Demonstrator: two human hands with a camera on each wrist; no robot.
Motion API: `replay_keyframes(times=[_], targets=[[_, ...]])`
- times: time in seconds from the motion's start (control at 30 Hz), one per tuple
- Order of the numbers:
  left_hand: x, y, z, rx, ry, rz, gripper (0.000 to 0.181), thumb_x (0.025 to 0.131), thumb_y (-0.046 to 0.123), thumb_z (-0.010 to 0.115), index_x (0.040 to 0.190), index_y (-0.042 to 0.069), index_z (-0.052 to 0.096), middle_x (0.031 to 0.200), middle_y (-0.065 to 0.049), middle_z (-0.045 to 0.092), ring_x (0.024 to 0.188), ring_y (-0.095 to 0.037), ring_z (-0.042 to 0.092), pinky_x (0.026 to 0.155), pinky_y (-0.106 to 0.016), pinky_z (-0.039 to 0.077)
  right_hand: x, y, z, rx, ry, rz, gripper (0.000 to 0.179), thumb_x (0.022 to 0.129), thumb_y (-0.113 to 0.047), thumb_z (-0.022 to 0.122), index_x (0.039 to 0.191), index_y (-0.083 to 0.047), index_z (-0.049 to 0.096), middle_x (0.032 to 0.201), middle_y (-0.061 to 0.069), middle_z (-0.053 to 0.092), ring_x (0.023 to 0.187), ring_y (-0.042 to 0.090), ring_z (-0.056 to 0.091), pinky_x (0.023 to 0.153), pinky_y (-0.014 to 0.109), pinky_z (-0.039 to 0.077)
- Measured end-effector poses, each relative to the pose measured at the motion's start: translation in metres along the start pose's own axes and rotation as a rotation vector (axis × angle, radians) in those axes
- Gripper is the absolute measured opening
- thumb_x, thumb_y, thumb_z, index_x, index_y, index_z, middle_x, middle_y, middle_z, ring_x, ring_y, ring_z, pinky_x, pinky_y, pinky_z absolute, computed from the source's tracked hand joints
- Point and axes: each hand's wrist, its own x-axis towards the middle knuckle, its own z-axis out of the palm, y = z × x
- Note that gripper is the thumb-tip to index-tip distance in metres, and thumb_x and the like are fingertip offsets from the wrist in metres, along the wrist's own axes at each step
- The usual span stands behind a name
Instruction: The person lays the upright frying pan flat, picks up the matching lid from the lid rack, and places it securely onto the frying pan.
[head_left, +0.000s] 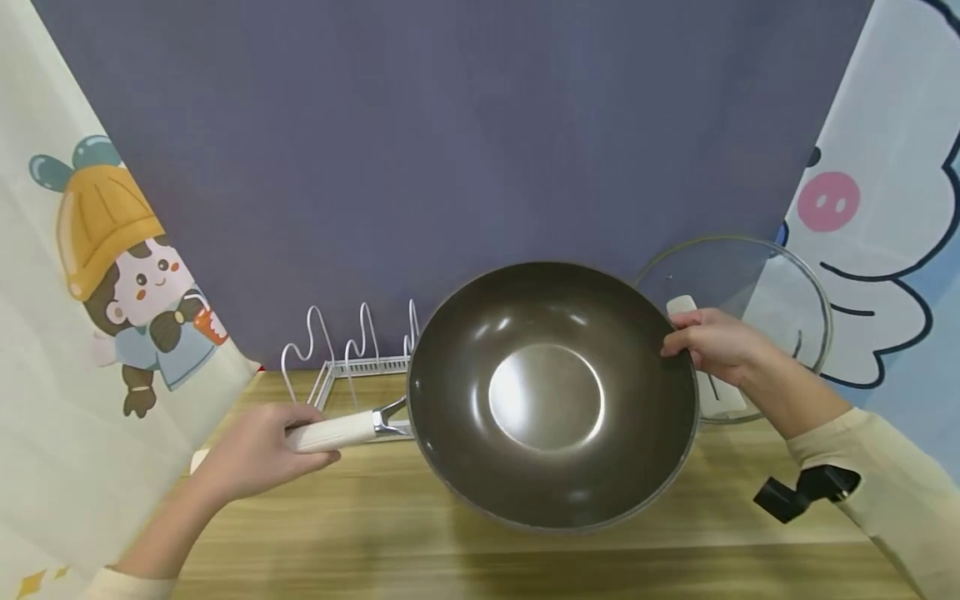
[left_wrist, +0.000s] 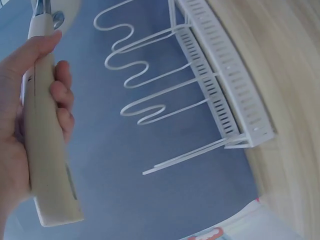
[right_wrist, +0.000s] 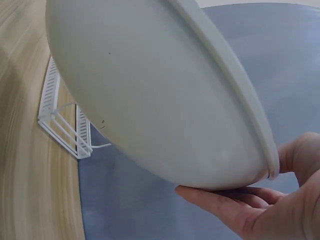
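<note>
A wok (head_left: 551, 467) with a brown inside is held up over the wooden table, its bowl tilted towards the head camera. My left hand (head_left: 262, 446) grips its long cream handle (head_left: 337, 433), fingers wrapped round it, as the left wrist view also shows. At the far side my right hand (head_left: 716, 342) pinches the rim, thumb on the inner face and fingers under the pale outside (right_wrist: 165, 100) in the right wrist view. Behind that hand stands a glass lid (head_left: 798, 283) with a cream handle (head_left: 723, 404), partly hidden by the hand and wok.
A white wire rack (head_left: 322, 387) with wavy dividers stands on the wooden table (head_left: 360, 517) at the back left, partly behind the wok. A grey-blue cloth (head_left: 450, 167) hangs behind, with printed cartoon panels on both sides. A black strap piece (head_left: 806, 492) sits at the right sleeve.
</note>
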Motion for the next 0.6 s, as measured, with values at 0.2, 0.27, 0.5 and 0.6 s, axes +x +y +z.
replay_keyframes(times=[0.2,0.27,0.5,0.6], targets=[[0.004,0.000,-0.006,0.072,-0.011,0.024,0.025,0.068,0.037,0.083,0.083,0.022,0.069,0.063,0.016,0.054,0.057,0.004,0.038,0.051,-0.020,0.032,-0.001,0.008,0.004,0.041,0.019,-0.013,0.080,0.084,0.004,0.046,0.142,0.021,-0.006,0.140,0.031,0.025,0.089,-0.005,0.054,0.075,0.018,0.053],[0.005,0.000,-0.006,0.088,-0.002,0.031,0.024,0.068,0.033,0.084,0.083,0.020,0.069,0.064,0.015,0.056,0.057,0.002,0.039,0.051,-0.020,0.033,-0.002,0.011,0.005,0.054,0.024,-0.020,0.076,0.083,0.004,0.047,0.142,0.021,0.003,0.129,0.017,0.041,0.084,-0.006,0.057,0.075,0.018,0.053],[0.010,0.000,-0.009,0.089,0.006,0.015,0.027,0.065,0.027,0.085,0.086,0.016,0.072,0.071,0.011,0.065,0.061,0.001,0.046,0.053,-0.023,0.039,-0.004,0.016,0.010,0.142,0.030,-0.017,0.039,0.080,0.009,0.050,0.118,0.004,0.046,0.085,-0.013,0.067,0.074,0.002,0.066,0.070,0.021,0.056],[0.012,0.001,-0.012,0.070,-0.027,0.030,0.023,0.065,0.023,0.085,0.083,0.018,0.072,0.068,0.012,0.064,0.060,0.002,0.045,0.053,-0.021,0.039,-0.005,0.019,0.011,0.159,0.023,-0.025,0.036,0.080,0.010,0.050,0.115,0.001,0.049,0.086,-0.012,0.067,0.074,0.004,0.067,0.069,0.022,0.057]])
